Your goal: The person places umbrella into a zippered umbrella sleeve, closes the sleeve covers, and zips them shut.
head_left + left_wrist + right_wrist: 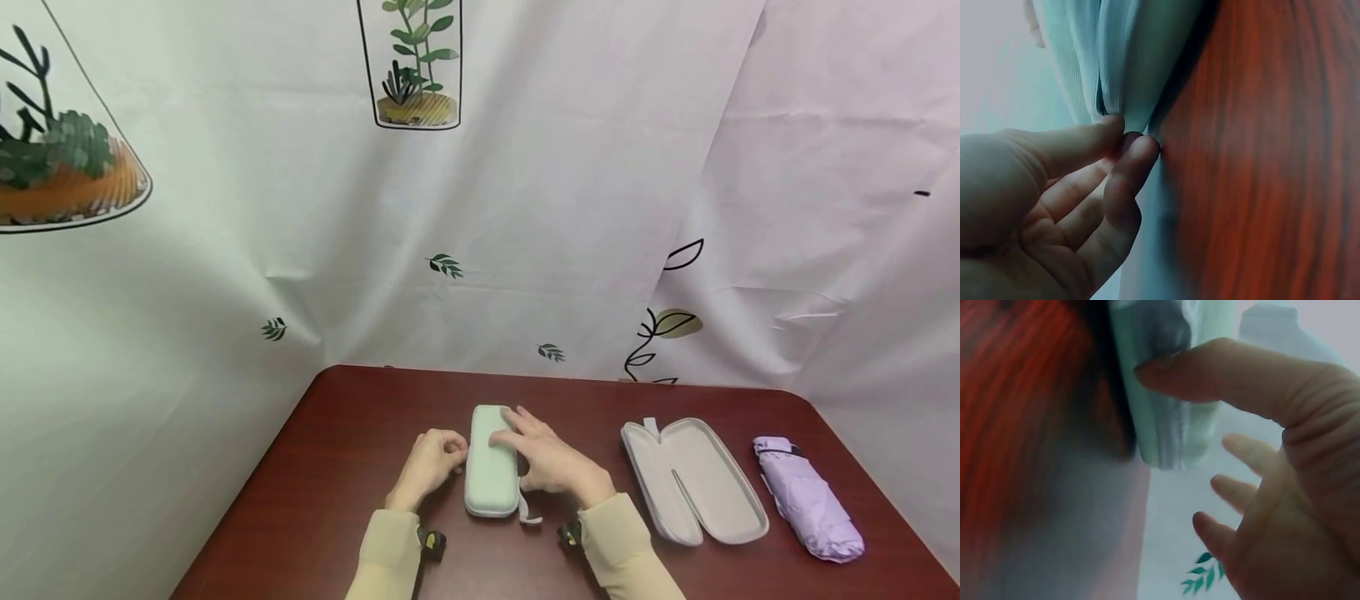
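Observation:
A pale green zip case (490, 467) lies lengthwise on the table between both hands. On its left side, my left hand (432, 460) pinches at the zipper seam with thumb and forefinger; the left wrist view shows the fingertips (1138, 156) meeting there, hiding what lies between them. My right hand (551, 458) holds the case's right edge. Its forefinger reaches over the top and its thumb (1191, 375) presses the zippered side, while the other fingers stretch out beyond. A pale strap loop (529, 515) hangs from the case's near right corner.
To the right, an opened case (723, 487) with a pale lining and a small strap lies spread on the table. Farther right is a folded lilac umbrella (813, 504). The dark red table (315, 517) meets a white printed cloth (525, 208) at its back and left.

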Tool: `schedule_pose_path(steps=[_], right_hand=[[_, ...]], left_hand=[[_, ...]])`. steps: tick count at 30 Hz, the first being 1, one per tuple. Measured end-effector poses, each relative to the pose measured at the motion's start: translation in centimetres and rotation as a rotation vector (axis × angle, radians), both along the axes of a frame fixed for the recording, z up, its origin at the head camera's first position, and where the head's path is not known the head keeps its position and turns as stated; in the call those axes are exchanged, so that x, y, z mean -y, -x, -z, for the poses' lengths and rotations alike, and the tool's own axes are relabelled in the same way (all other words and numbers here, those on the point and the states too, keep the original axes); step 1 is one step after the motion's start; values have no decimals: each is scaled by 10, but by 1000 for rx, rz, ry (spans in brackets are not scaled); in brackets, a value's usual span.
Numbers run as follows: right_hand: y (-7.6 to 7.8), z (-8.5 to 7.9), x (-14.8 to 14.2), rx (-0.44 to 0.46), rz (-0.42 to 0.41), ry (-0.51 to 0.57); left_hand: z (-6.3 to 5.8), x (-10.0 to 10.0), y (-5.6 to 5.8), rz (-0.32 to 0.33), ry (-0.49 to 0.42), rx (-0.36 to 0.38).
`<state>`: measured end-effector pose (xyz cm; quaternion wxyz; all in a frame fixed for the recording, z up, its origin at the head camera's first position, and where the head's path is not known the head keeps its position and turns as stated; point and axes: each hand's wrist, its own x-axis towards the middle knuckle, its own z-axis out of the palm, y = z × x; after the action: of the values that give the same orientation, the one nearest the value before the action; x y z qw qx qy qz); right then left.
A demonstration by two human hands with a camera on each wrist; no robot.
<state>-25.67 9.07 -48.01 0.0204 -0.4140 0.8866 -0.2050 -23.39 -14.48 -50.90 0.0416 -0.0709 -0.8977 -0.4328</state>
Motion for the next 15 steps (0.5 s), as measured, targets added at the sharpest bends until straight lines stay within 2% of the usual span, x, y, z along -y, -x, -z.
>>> schedule_pose_path(steps=[7,12,15], right_hand=[[6,12,16,-16,-77,30],[12,20,14,-63,-74,46],[13,20,14,-36,-52,55]], left_hand=[[2,0,0,-60,139,-80],[1,-2,1,-40,125,-87],[0,0,2,-41,122,-89]])
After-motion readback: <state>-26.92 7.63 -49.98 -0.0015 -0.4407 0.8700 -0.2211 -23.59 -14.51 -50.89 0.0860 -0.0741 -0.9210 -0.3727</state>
